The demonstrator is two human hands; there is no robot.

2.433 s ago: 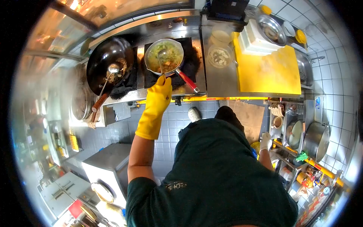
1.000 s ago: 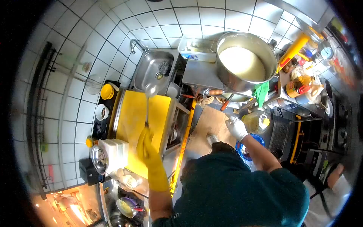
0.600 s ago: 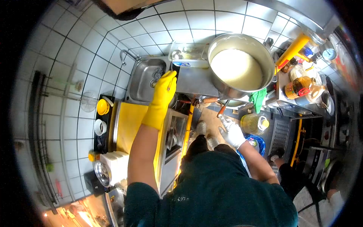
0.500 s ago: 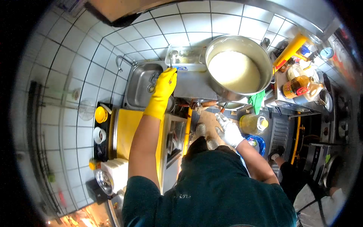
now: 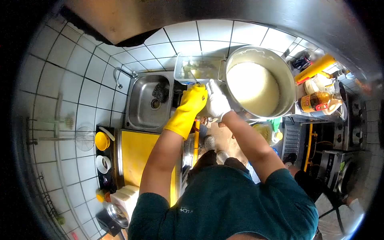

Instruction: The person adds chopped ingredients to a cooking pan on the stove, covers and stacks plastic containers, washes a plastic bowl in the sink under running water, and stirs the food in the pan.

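My left hand (image 5: 193, 99), in a yellow rubber glove, is closed around the thin handle of a ladle (image 5: 194, 77). The ladle slants into a clear plastic container (image 5: 181, 66) that stands against the tiled wall; its bowl is hard to make out there. Close beside the left glove is my right hand (image 5: 217, 102), in a white glove. Its visible fingers are stretched toward the container's front edge, and whether they touch it I cannot tell. Just right of the container stands a large metal pot (image 5: 291, 76) holding pale, whitish liquid.
A steel sink (image 5: 138, 102) with a dark scrubber (image 5: 161, 92) lies to the left. The yellow board (image 5: 140, 156) is nearer me. On the right are bottles (image 5: 314, 101), a green cloth (image 5: 276, 124) and an oil jug (image 5: 264, 130). Another person's dark sleeve (image 5: 310, 184) shows at lower right.
My right hand has risen from low beside the floor items to the container, next to my left. The left hand has shifted right and nearer me, still holding the ladle. The view has shifted.
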